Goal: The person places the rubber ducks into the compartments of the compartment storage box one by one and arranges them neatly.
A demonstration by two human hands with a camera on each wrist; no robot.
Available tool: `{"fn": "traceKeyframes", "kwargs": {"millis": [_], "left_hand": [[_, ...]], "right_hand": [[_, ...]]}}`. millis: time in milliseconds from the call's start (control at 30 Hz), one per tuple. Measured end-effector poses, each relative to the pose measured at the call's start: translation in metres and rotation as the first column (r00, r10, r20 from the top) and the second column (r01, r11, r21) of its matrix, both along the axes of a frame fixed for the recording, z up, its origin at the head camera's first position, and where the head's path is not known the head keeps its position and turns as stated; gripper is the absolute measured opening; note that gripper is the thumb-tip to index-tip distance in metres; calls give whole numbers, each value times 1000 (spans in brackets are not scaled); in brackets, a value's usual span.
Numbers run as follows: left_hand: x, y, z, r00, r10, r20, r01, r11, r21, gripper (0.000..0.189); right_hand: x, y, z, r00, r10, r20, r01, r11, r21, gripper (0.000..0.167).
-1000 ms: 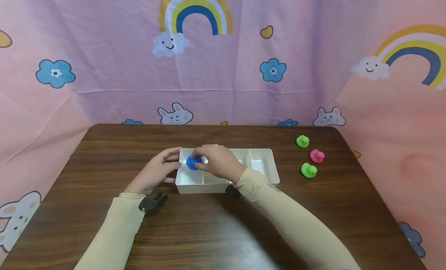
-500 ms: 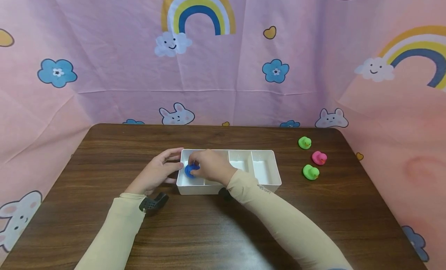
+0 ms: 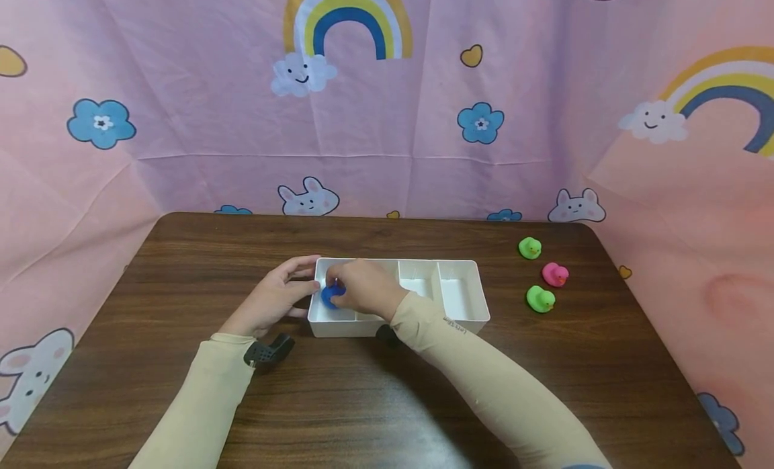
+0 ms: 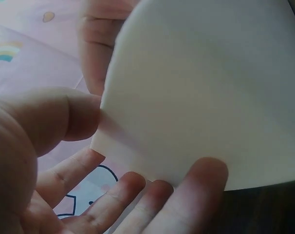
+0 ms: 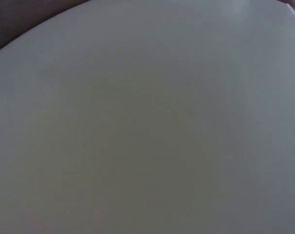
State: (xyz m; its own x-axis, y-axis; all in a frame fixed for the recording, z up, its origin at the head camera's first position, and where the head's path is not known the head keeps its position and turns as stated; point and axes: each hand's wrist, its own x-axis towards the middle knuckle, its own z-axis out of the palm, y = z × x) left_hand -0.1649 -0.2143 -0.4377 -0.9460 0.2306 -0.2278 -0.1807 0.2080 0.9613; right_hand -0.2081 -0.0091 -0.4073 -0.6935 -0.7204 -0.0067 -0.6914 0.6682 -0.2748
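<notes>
A white divided box (image 3: 345, 329) lies lengthwise on the wooden table. My left hand (image 3: 275, 297) is at its left end, thumb touching the rim and spread fingers against the outer wall. In the left wrist view, the thumb (image 4: 82, 117) meets the edge of the white wall (image 4: 201, 92), and fingertips rest against it lower down. My right hand (image 3: 369, 287) reaches into the leftmost compartment. Its thumb and fingers pinch a blue toy duck (image 3: 330, 295), which they partly cover. Only a blurred white wall (image 5: 147, 122) fills most of the right wrist view.
To the right of the box, a green duck (image 3: 530, 248), a pink duck (image 3: 555, 275) and another green duck (image 3: 541, 299) sit on the table (image 3: 338, 415). A patterned cloth (image 3: 387, 119) hangs behind the table.
My right hand has shifted left and lower with the blue duck, moving it nearer the front of the leftmost compartment. My left hand stays at the box's end. The view has shifted slightly.
</notes>
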Motion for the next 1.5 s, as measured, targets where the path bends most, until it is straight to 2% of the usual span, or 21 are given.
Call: {"fn": "traceKeyframes", "kwargs": {"millis": [167, 300, 400, 567, 767, 867, 1000, 1167, 1333, 1500], "left_hand": [[-1, 0, 2, 1000, -2, -4, 2, 1000, -7, 65], [-2, 0, 3, 1000, -5, -6, 5, 1000, -12, 63], [-3, 1, 4, 1000, -7, -5, 6, 1000, -15, 62], [-3, 4, 5, 1000, -1, -12, 1, 999, -35, 61], [-3, 4, 3, 1000, 13, -6, -14, 998, -60, 61], [-3, 3, 2, 1000, 24, -4, -24, 997, -74, 60], [-3, 1, -1, 1000, 30, -8, -31, 996, -80, 60], [-2, 0, -2, 1000, 21, -15, -22, 998, -66, 60], [-2, 0, -1, 1000, 21, -13, -22, 997, -71, 60], [0, 2, 0, 1000, 15, -12, -15, 999, -45, 61]], "right_hand": [[-2, 1, 2, 1000, 3, 22, -4, 1000, 19, 28], [0, 7, 9, 998, 0, 63, 0, 1000, 8, 35], [4, 19, 21, 999, -5, 45, 5, 1000, 8, 38], [10, 49, 47, 999, -8, -48, 8, 1000, -1, 42], [7, 100, 68, 997, -75, -35, 71, 993, -95, 44], [4, 128, 70, 992, -122, -25, 118, 985, -125, 43], [-1, 162, 71, 979, -202, 38, 206, 965, -162, 45], [-5, 199, 68, 972, -227, 53, 233, 949, -210, 46], [-8, 230, 64, 957, -278, 81, 289, 936, -204, 47], [-4, 258, 61, 938, -332, 104, 346, 921, -179, 47]]}}
